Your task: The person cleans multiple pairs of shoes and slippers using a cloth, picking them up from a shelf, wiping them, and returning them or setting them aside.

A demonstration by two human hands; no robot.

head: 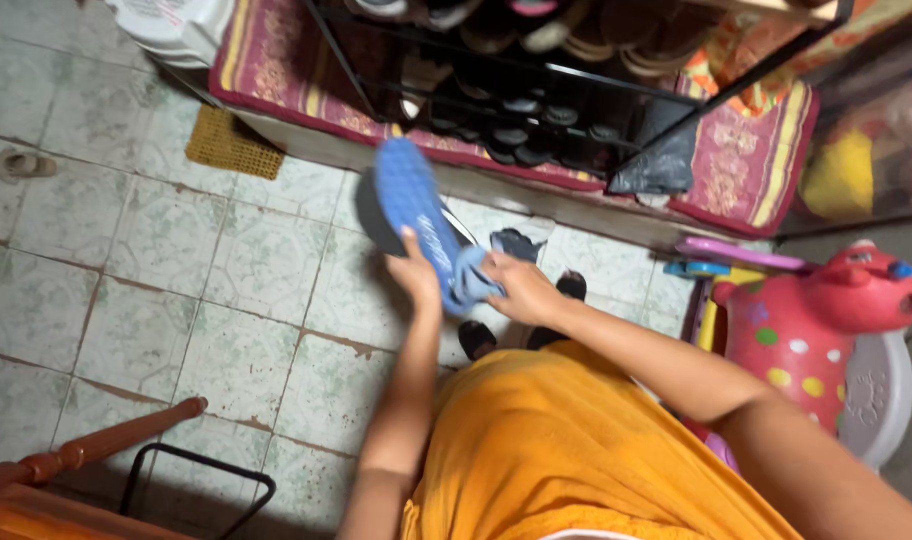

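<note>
Your left hand (416, 268) gripping a blue shoe (413, 205) sole-up above the tiled floor (176, 260), your right hand (521, 290) closed on a blue cloth (469, 280) pressed against it, shoe rack (536, 100) just beyond.

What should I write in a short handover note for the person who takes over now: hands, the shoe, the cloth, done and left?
Left hand: grips the blue shoe by its edge, sole up, above the tiled floor.
Right hand: presses a light blue cloth against the shoe's lower end.
Shoe rack: behind, full of footwear.
Done: shoe picked up, cloth on it.
Left: cannot tell how much is wiped; probably the remaining part of the sole.
</note>
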